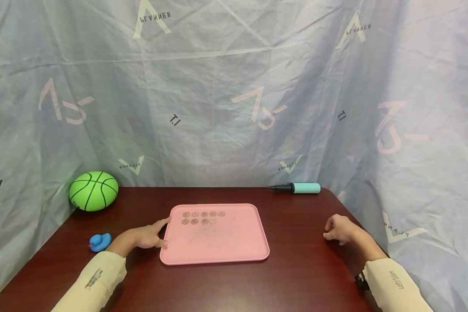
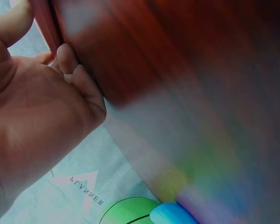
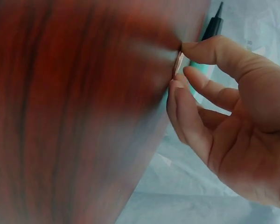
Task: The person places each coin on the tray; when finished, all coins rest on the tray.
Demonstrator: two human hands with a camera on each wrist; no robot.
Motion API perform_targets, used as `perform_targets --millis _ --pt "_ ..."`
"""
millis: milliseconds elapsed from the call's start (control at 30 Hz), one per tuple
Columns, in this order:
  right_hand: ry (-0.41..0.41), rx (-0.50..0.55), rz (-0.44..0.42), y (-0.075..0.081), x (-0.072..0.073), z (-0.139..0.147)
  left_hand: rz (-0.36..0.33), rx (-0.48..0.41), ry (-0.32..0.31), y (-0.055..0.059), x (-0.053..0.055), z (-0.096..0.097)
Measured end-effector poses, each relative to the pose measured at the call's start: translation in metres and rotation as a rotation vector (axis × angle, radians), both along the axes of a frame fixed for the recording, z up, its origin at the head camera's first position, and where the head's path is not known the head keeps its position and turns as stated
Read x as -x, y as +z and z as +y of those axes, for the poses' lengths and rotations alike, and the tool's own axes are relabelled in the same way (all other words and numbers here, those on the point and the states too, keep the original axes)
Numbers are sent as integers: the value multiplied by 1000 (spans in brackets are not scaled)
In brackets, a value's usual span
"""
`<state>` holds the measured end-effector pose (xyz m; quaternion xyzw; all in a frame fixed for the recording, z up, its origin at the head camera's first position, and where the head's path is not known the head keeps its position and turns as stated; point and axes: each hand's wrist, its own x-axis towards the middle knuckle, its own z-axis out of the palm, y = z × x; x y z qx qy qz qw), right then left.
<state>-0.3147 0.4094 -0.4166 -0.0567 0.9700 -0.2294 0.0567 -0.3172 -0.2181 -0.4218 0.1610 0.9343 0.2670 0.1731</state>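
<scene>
A pink tray [image 1: 234,242] lies on the table, with several coins [image 1: 195,214] set in two rows near its far left corner. My left hand [image 1: 148,235] rests at the tray's left rim, thumb and forefinger spread along it. In the left wrist view, the outer fingers [image 2: 86,86] of that hand bend in beside the tray's edge. Off to the right of the tray, my right hand [image 1: 340,228] is low over the table. Between its thumb and fingertips it pinches a coin [image 3: 178,64], visible edge-on in the right wrist view and hidden by the hand in the head view.
A green basketball [image 1: 94,191] sits at the table's far left corner, and a blue rubber duck [image 1: 100,242] is left of my left forearm. Along the back edge lies a turquoise hand pump [image 1: 306,188] with a black nozzle. Grey printed cloth [image 1: 210,143] hangs behind the dark red table [image 1: 234,286].
</scene>
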Motion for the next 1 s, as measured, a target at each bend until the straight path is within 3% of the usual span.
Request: perform_targets --millis 267,533,700,867,1000 --pt "69 39 -34 -1 2 0 2 0 -26 -1 -1 0" --pt "24 78 -41 2 1 1 -12 0 7 1 -1 1" --pt "46 78 -86 6 4 -2 -8 -7 -5 -1 0 0" --pt "97 60 -117 5 4 -1 -12 -51 17 -13 8 -4" --pt "141 32 -84 3 4 0 -1 -29 22 -9 6 -2"
